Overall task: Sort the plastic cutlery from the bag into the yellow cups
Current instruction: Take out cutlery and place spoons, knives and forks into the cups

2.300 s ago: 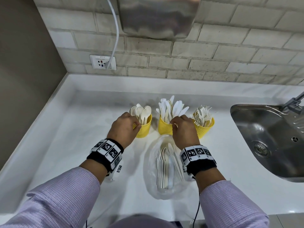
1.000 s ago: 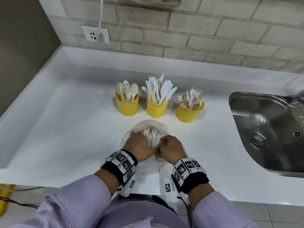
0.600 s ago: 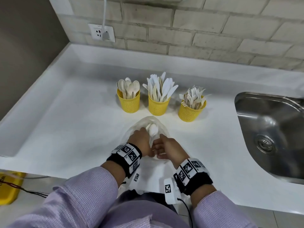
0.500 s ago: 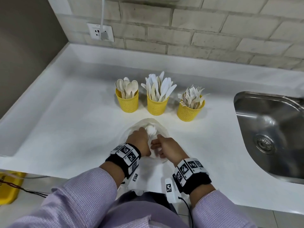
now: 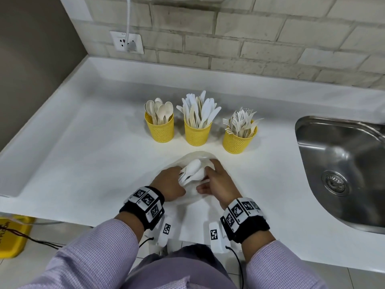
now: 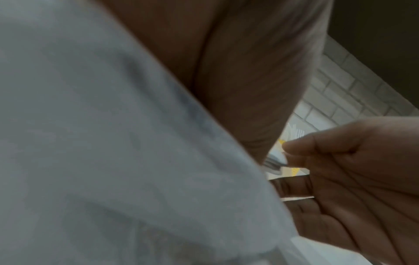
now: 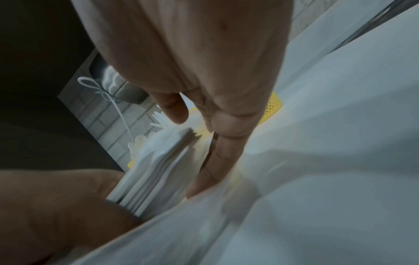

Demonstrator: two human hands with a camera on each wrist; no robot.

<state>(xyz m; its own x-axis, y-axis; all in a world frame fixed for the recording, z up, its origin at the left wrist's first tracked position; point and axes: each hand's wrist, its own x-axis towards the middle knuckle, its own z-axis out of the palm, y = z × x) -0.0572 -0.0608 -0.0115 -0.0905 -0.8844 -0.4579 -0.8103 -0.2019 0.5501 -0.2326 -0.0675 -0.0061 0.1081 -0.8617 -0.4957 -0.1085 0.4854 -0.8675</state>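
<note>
Three yellow mesh cups stand in a row: spoons (image 5: 159, 130), knives (image 5: 197, 133), forks (image 5: 239, 141). In front of them lies the translucent bag (image 5: 198, 156). My left hand (image 5: 179, 178) grips a bundle of white cutlery (image 5: 192, 170) by the handles, a spoon bowl on top, raised at the bag's mouth. In the right wrist view the bundle (image 7: 154, 172) shows as stacked handles. My right hand (image 5: 210, 174) lies beside it, fingers (image 7: 217, 161) fairly straight and pressing the bag (image 7: 317, 179), thumb apart. The left wrist view is mostly filled by the bag (image 6: 113, 161).
A steel sink (image 5: 341, 170) is sunk into the white counter (image 5: 83, 163) at the right. A wall socket (image 5: 127, 41) with a plugged cable sits on the brick wall behind. The counter's front edge runs just under my wrists.
Both hands came back from the cups to the bag. Over the last half second the left hand has raised the bundle slightly, and the right hand's fingers have spread along it.
</note>
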